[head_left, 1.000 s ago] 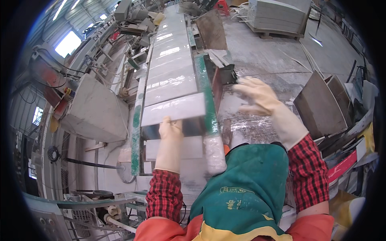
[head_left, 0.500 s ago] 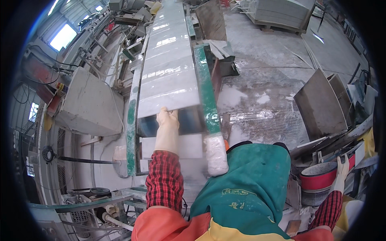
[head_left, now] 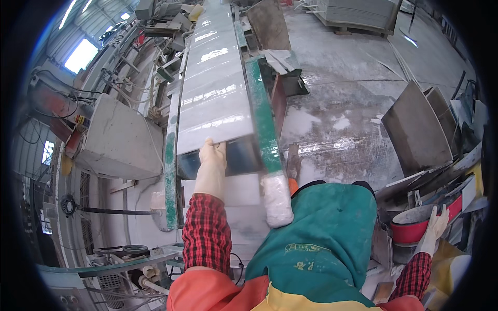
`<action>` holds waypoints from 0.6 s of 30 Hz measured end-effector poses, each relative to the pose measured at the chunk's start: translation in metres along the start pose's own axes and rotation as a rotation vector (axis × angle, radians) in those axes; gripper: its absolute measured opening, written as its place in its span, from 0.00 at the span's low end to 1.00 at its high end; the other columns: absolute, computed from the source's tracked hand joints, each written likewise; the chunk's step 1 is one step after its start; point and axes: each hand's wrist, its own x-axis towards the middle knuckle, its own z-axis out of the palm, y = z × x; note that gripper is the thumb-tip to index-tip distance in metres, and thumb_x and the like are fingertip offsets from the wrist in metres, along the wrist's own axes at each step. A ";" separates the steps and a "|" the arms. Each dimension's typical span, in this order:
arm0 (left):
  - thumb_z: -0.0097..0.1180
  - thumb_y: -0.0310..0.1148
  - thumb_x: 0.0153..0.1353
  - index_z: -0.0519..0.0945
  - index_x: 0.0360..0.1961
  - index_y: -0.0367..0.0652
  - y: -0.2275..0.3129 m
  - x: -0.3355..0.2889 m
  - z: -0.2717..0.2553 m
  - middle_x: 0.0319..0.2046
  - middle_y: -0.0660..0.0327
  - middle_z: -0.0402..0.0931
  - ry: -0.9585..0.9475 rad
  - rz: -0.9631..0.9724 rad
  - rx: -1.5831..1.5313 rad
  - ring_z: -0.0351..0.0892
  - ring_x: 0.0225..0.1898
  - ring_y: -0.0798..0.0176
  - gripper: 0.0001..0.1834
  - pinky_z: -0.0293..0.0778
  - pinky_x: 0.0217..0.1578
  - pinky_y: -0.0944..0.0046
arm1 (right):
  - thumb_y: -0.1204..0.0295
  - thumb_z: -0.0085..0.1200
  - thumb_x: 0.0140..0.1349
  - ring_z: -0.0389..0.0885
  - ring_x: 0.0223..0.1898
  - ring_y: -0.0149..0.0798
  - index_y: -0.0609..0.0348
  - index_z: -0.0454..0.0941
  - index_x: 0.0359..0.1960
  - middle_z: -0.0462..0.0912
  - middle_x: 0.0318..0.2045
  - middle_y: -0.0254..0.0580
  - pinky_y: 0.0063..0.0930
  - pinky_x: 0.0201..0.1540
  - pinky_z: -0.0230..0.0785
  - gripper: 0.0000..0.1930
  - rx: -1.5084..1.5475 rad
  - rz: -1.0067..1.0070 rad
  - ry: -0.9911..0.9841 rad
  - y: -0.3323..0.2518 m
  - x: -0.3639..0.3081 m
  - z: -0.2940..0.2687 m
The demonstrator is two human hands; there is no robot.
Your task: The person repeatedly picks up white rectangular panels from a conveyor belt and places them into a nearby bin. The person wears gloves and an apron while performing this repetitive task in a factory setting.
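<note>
My left hand, in a cream glove, closes its fingers on the near edge of a wet, glossy white slab. The slab lies on a long conveyor between green side rails. Below its edge a dark belt shows on both sides of my wrist, with a paler white piece nearer me. Far to the right, my right hand, also gloved, has its fingers apart beside a red tub. The hand overlaps the tub's rim; whether it touches it I cannot tell.
A padded white wrap covers the right rail's end, close to my green apron. Brown boards lean at the right. A large pale block-shaped housing stands left of the conveyor. A stacked pallet sits far right.
My right hand has shifted slightly left and down, and its fingers now spread over the tub's rim. My left hand stays on the slab's edge. The whole view has tilted a little.
</note>
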 end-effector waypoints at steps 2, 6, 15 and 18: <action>0.43 0.24 0.71 0.62 0.62 0.32 -0.001 0.000 0.000 0.59 0.42 0.67 0.008 0.000 0.049 0.73 0.59 0.40 0.20 0.80 0.54 0.37 | 0.52 0.53 0.66 0.63 0.69 0.55 0.46 0.69 0.67 0.65 0.69 0.51 0.43 0.72 0.53 0.29 -0.012 -0.005 -0.005 -0.003 -0.007 -0.003; 0.43 0.23 0.71 0.62 0.62 0.32 -0.002 -0.002 0.006 0.59 0.42 0.67 0.021 0.012 0.057 0.73 0.59 0.41 0.20 0.81 0.54 0.38 | 0.52 0.52 0.66 0.62 0.69 0.54 0.47 0.68 0.67 0.65 0.70 0.51 0.43 0.72 0.52 0.30 -0.037 0.004 -0.024 -0.009 -0.013 -0.012; 0.39 0.26 0.72 0.64 0.63 0.31 0.002 -0.005 0.017 0.66 0.49 0.65 0.085 -0.027 0.154 0.68 0.65 0.45 0.20 0.72 0.63 0.39 | 0.52 0.50 0.67 0.62 0.69 0.55 0.48 0.68 0.68 0.64 0.70 0.52 0.44 0.71 0.54 0.29 -0.097 -0.050 -0.015 -0.008 -0.020 -0.010; 0.41 0.25 0.72 0.63 0.64 0.32 0.001 -0.012 0.024 0.66 0.48 0.65 0.130 -0.034 0.155 0.68 0.65 0.44 0.21 0.71 0.63 0.38 | 0.52 0.50 0.67 0.62 0.69 0.56 0.47 0.68 0.68 0.64 0.70 0.51 0.46 0.71 0.54 0.29 -0.108 -0.038 -0.029 -0.017 -0.027 -0.017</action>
